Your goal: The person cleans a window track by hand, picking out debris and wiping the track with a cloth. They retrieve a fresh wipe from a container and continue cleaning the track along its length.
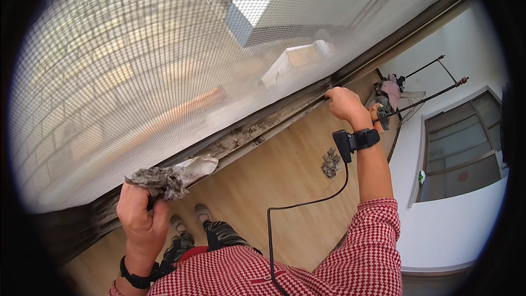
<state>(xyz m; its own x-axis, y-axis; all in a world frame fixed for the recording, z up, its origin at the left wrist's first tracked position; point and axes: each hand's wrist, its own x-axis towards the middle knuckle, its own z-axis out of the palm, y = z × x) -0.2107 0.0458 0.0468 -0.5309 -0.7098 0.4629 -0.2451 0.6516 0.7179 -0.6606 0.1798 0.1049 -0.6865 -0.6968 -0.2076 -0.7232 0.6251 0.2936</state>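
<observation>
My left hand (141,213) grips a crumpled, grey-stained wad of paper (160,181) at the lower left of the window. A whiter flap of the wad lies along the sill. Dirt and grit cover the window track (246,133) between my two hands. My right hand (347,105) is farther up to the right, its fingers curled onto the edge of the window frame (306,109); the fingertips are partly hidden. Beyond the track stands a mesh insect screen (135,86).
A crumpled grey wad (331,163) lies on the wood-look floor (279,197). A black cable (308,204) runs from my right wrist device (355,139) to my shirt. At right are a dark metal frame (427,98) with cloth items (389,92) by it, and another window (460,144).
</observation>
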